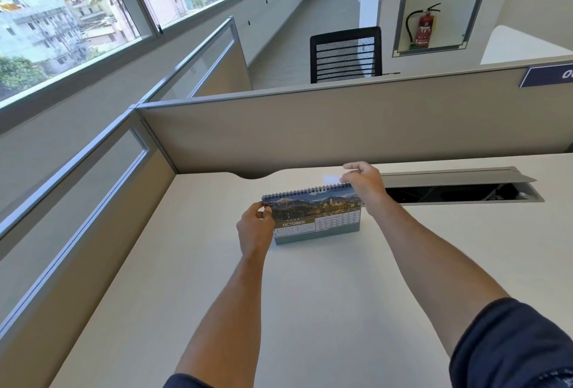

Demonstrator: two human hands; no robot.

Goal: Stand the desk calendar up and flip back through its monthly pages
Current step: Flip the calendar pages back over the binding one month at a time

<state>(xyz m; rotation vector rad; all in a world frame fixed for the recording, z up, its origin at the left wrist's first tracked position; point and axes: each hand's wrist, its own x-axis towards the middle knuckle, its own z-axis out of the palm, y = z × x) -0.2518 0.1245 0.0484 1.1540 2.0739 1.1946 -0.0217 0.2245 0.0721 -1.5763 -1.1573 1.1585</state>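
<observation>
A desk calendar [316, 217] is standing at frame centre on the desk [217, 294], its long axis running left-right. The left hand [255, 231] is pinching its left edge; the right hand [362, 183] is pinching a page at the spiral's right end.

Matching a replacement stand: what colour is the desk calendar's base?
Muted grey-green, seen in the head view along the desk calendar base's bottom edge.
</observation>
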